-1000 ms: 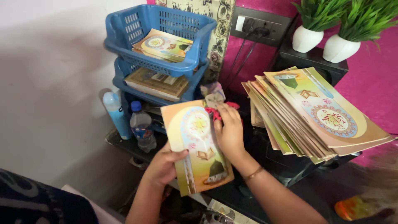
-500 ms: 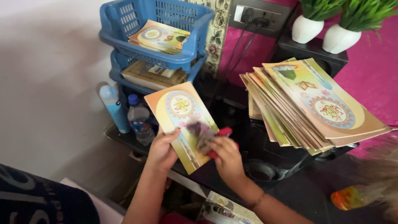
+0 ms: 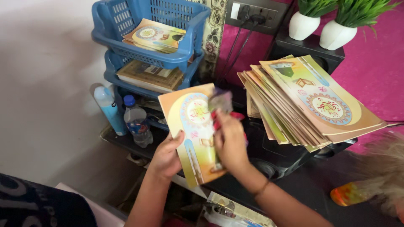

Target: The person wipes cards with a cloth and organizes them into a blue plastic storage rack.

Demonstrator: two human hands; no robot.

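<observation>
The booklet (image 3: 194,130), thin with an orange and cream cover bearing a round ornament, is held tilted above the front edge of the dark desk (image 3: 294,176), gripped between both hands. The left hand (image 3: 166,157) clasps its lower left edge, thumb laid on the cover and fingers curled out of sight behind it. The right hand (image 3: 230,141) lies over the right half of the cover, closed around a crumpled cloth (image 3: 221,105) of grey and red that it presses to the booklet; the cloth is blurred, so its shape is hard to make out. A thin bangle (image 3: 261,188) circles the right wrist. Just beyond the left hand, on a lower ledge, stand a clear plastic bottle (image 3: 136,126) with a blue cap and, to its left, a light blue bottle (image 3: 107,110). Just to the right of the right hand a fanned stack of similar booklets (image 3: 309,103) rests on a black box-like thing. Farther beyond the left hand rises a blue tiered basket rack (image 3: 147,46); its top tray holds a few more booklets (image 3: 153,35) and the tray below a thicker brown book (image 3: 149,75). Farthest off, beyond the stack, two white pots with green plants (image 3: 322,27) stand against a pink wall (image 3: 374,71), beside a wall socket (image 3: 252,12) with cables plugged in.
</observation>
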